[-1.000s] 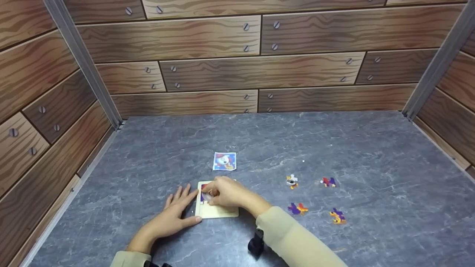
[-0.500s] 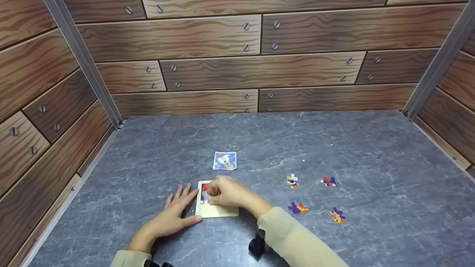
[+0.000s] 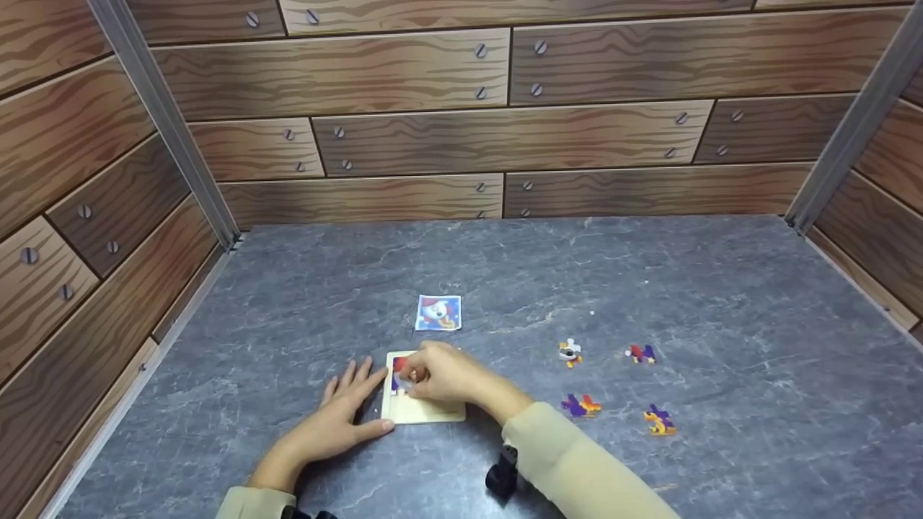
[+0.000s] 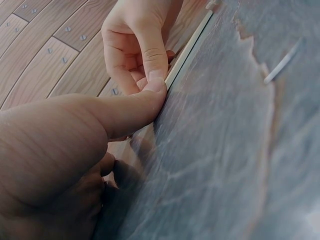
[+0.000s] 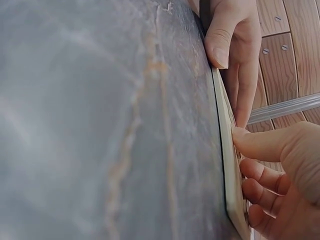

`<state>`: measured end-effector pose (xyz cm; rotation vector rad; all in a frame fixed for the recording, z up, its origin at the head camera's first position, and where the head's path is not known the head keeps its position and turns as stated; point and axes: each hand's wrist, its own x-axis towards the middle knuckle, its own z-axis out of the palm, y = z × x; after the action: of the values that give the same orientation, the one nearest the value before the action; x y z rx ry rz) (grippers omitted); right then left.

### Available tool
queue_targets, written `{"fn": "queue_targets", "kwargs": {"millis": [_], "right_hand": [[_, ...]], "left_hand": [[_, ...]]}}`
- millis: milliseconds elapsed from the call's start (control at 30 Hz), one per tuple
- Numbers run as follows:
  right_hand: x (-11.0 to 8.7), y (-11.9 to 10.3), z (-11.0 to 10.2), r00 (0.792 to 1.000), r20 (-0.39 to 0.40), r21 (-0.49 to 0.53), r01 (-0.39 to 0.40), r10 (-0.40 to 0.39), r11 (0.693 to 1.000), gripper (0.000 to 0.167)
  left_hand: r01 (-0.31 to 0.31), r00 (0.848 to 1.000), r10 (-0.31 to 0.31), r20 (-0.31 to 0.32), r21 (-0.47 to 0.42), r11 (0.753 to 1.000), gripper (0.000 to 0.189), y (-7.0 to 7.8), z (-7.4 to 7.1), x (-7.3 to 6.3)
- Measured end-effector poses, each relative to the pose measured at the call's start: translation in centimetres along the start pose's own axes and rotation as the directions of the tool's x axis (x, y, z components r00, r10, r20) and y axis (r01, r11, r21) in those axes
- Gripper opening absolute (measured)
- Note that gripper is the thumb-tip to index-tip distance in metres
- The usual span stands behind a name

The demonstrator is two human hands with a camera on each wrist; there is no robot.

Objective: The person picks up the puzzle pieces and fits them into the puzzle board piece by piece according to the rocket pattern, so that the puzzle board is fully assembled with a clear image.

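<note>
A pale jigsaw tray (image 3: 429, 413) lies flat on the table in the head view. Red, purple and whitish puzzle pieces (image 3: 399, 365) fill part of its upper left. My right hand (image 3: 448, 371) bends over them, thumb and index finger curled at a whitish puzzle piece (image 3: 405, 384) inside the tray; the hand covers much of it. My left hand (image 3: 337, 414) rests on the table with its fingers spread. Its thumb and index fingertip touch the tray's left side. In the right wrist view, the right thumb (image 5: 265, 143) sits at the tray's edge.
A small picture card (image 3: 438, 313) of a white dog's head lies behind the tray. Several loose puzzle pieces are spread to the right, among them a white one (image 3: 570, 351) and a purple-and-orange one (image 3: 580, 405). Wood-pattern walls (image 3: 404, 72) enclose the grey table.
The right hand's fingers shift slightly over the pieces in the tray. The left hand, the tray and the loose pieces stay in place.
</note>
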<state>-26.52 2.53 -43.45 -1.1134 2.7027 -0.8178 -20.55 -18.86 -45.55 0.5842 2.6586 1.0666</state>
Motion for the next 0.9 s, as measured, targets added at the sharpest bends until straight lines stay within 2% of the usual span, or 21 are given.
{"fn": "queue_targets", "kwargs": {"millis": [233, 367, 567, 900], "right_hand": [[-0.2, -0.2, -0.3, 1.000, 0.028, -0.022, 0.001, 0.000, 1.000, 0.026], [-0.4, -0.1, -0.7, 0.999, 0.026, 0.050, 0.028, -0.029, 0.998, 0.030], [-1.2, 0.3, -1.4, 0.998, -0.014, 0.197, 0.068, -0.067, 0.978, 0.029], [-4.0, 1.2, -3.4, 0.997, -0.071, 0.215, 0.056, -0.042, 0.975, 0.024]], "left_hand": [[-0.008, 1.000, 0.008, -0.005, 0.008, 1.000, 0.079, 0.0, 0.1, 0.1], [-0.003, 1.000, 0.003, 0.002, 0.003, 1.000, 0.080, 0.0, 0.1, 0.0], [0.005, 1.000, -0.005, 0.000, 0.012, 1.000, 0.080, 0.1, 0.0, 0.0], [0.037, 0.999, -0.037, 0.006, 0.008, 0.999, 0.080, 0.2, 0.0, 0.2]]}}
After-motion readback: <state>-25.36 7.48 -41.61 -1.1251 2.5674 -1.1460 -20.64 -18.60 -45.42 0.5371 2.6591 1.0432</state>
